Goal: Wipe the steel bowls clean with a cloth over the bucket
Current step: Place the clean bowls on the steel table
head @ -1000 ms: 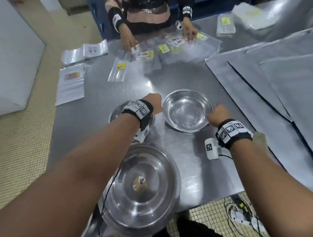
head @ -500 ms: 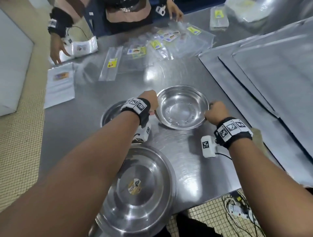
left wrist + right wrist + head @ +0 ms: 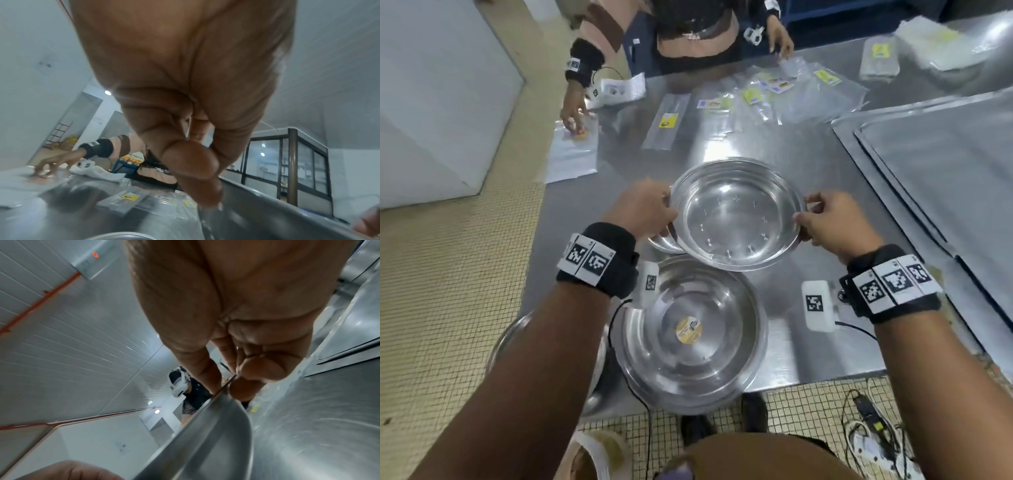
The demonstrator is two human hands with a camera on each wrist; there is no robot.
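both arms reach forward, left hand [image 3: 643, 209] and right hand [image 3: 832, 222] pinching inward.

Steel bowls showing: four. One held bowl [image 3: 736, 214], lifted between two hands, left hand [image 3: 642, 210] and right hand [image 3: 832, 224]. One bowl with a round sticker [image 3: 693, 334] sitting at the bench's [image 3: 825, 349] near edge. One bowl [image 3: 662, 241] peeking out behind the left hand. One more [image 3: 517, 330] showing partly under the left forearm. Two wrist bands on the wearer. Two hands of a second person working across the bench. Clear packets lying scattered, too blurred for counting.
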